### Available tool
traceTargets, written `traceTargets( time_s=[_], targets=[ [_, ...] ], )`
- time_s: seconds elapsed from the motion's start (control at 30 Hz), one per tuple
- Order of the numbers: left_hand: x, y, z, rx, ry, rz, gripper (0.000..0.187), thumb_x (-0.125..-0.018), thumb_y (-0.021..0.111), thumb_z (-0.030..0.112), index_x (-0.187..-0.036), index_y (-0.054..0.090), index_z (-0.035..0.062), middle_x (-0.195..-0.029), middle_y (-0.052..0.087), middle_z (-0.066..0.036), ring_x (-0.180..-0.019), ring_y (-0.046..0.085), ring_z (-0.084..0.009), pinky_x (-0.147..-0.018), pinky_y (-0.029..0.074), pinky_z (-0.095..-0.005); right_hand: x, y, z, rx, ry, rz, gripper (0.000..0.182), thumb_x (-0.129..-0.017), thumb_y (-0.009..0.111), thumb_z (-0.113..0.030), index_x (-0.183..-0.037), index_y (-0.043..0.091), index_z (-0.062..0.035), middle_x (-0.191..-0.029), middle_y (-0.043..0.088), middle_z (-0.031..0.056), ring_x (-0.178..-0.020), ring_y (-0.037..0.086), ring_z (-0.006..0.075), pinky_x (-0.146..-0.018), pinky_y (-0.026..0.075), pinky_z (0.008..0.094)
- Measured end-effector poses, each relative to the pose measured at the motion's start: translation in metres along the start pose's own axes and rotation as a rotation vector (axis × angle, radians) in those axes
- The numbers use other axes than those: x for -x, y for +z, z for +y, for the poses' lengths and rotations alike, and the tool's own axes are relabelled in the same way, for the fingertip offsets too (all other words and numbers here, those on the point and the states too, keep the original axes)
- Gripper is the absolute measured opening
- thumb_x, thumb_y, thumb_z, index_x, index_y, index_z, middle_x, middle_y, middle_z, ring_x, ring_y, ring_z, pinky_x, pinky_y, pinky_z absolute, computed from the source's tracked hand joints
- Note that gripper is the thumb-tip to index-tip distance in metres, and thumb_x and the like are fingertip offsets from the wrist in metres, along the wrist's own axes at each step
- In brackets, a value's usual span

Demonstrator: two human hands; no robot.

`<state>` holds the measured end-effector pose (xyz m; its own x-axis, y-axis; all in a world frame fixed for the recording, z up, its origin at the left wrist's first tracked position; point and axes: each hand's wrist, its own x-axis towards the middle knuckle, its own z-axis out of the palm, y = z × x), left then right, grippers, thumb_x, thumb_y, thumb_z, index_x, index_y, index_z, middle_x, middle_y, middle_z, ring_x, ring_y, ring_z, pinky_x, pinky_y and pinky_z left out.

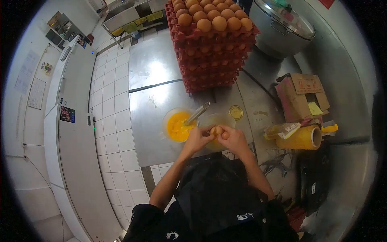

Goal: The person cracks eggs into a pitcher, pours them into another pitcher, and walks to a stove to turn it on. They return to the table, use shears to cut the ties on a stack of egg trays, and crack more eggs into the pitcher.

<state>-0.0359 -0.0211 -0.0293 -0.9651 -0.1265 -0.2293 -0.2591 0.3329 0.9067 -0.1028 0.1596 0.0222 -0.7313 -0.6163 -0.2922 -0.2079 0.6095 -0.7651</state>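
Over a clear bowl (pixel 219 119), my left hand (pixel 198 140) and my right hand (pixel 235 140) meet with fingers closed around a brown egg (pixel 218 130). Whether its shell is cracked is too small to tell. A second egg (pixel 225 135) shows against my right palm, tucked under the fingers. Left of the hands stands a bowl of yellow beaten egg (pixel 177 128), a whisk (pixel 197 113) leaning in it with its handle up. My hands partly hide the clear bowl, which has some yellow in it. Beyond it lies a small round yellow lid or dish (pixel 236 112).
A tall stack of red egg trays (pixel 209 66) full of brown eggs rises at the back of the steel table (pixel 147 109). To the right are a large lidded pot (pixel 278 30), a cardboard box (pixel 302 97) and a yellow roll-shaped item (pixel 300 138). White freezers (pixel 76 133) line the left.
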Motion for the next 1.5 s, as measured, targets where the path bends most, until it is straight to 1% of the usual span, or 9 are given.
traceTargets(
  time_s=[0.2,0.37,0.57,0.67,0.77,1.0,1.1,1.23,1.5],
  targets=[
    [-0.002,-0.006,-0.001,0.053,0.047,-0.079,0.042,-0.081,0.064,0.010,-0.123,0.064,0.0043,-0.093,0.070,-0.021,-0.084,0.071,-0.0262,-0.077,0.053,-0.0330,-0.012,0.007,0.043,0.157,-0.214,0.068,0.045,-0.091,0.062,-0.039,-0.133,0.057,-0.0226,-0.118,0.067,0.0098,-0.094,0.067,0.0291,-0.079,0.055,0.0399],
    [-0.002,-0.008,0.009,-0.133,0.187,-0.083,0.051,-0.078,0.064,0.000,-0.128,0.059,0.0025,-0.104,0.069,-0.017,-0.090,0.069,-0.0216,-0.083,0.054,-0.0318,-0.019,0.010,0.067,0.435,-0.502,0.266,0.045,-0.091,0.064,-0.029,-0.135,0.055,-0.0248,-0.110,0.066,0.0060,-0.079,0.066,0.0286,-0.064,0.055,0.0386],
    [-0.001,-0.002,0.006,-0.122,0.258,-0.022,0.047,-0.079,0.062,-0.004,-0.126,0.060,0.0020,-0.116,0.064,-0.017,-0.092,0.068,-0.0245,-0.085,0.054,-0.0319,-0.008,0.010,0.055,0.487,-0.375,0.260,0.044,-0.091,0.065,-0.028,-0.134,0.056,-0.0253,-0.110,0.066,0.0056,-0.085,0.067,0.0282,-0.071,0.056,0.0388],
    [-0.001,0.000,0.000,-0.097,0.313,0.024,0.046,-0.082,0.063,-0.002,-0.127,0.059,0.0022,-0.116,0.063,-0.015,-0.091,0.069,-0.0234,-0.084,0.055,-0.0307,-0.004,0.018,0.054,0.279,-0.364,0.363,0.045,-0.091,0.066,-0.032,-0.133,0.056,-0.0217,-0.114,0.067,0.0070,-0.093,0.067,0.0290,-0.078,0.056,0.0396],
    [0.000,0.001,-0.001,0.015,0.207,0.006,0.040,-0.084,0.065,0.001,-0.124,0.059,0.0008,-0.112,0.063,-0.014,-0.089,0.069,-0.0217,-0.080,0.054,-0.0294,0.004,0.010,0.027,-0.003,-0.054,0.190,0.047,-0.089,0.069,-0.036,-0.130,0.057,-0.0183,-0.115,0.067,0.0104,-0.101,0.067,0.0298,-0.082,0.056,0.0397],
    [0.005,-0.007,0.018,0.144,0.012,-0.054,0.025,-0.089,0.067,0.005,-0.112,0.057,-0.0005,-0.107,0.063,-0.010,-0.084,0.068,-0.0133,-0.072,0.055,-0.0255,0.003,0.023,0.048,-0.465,-0.183,0.234,0.044,-0.087,0.073,-0.030,-0.124,0.059,-0.0100,-0.110,0.068,0.0116,-0.100,0.066,0.0238,-0.083,0.054,0.0370],
    [0.002,-0.003,0.015,0.086,0.156,-0.020,0.035,-0.086,0.071,0.008,-0.117,0.055,0.0011,-0.104,0.066,-0.011,-0.081,0.069,-0.0160,-0.071,0.056,-0.0273,0.005,0.026,0.052,-0.549,-0.200,0.222,0.041,-0.089,0.072,-0.026,-0.124,0.059,-0.0088,-0.109,0.067,0.0081,-0.097,0.065,0.0207,-0.081,0.054,0.0351],
    [0.004,-0.007,0.044,0.168,0.098,-0.041,0.027,-0.089,0.066,0.003,-0.114,0.057,-0.0005,-0.105,0.064,-0.009,-0.081,0.066,-0.0116,-0.072,0.055,-0.0260,0.012,0.034,0.068,-0.664,-0.131,0.234,0.038,-0.090,0.070,-0.022,-0.124,0.059,-0.0088,-0.109,0.065,0.0046,-0.096,0.063,0.0182,-0.080,0.053,0.0333],
    [-0.014,-0.079,0.114,-0.003,0.277,0.003,0.033,-0.085,0.070,0.006,-0.116,0.060,0.0009,-0.107,0.065,-0.008,-0.084,0.065,-0.0134,-0.073,0.054,-0.0266,0.034,0.032,0.080,-1.087,-0.164,0.142,0.041,-0.092,0.068,-0.020,-0.130,0.055,-0.0099,-0.117,0.063,0.0046,-0.106,0.060,0.0182,-0.089,0.049,0.0342]
  ],
)
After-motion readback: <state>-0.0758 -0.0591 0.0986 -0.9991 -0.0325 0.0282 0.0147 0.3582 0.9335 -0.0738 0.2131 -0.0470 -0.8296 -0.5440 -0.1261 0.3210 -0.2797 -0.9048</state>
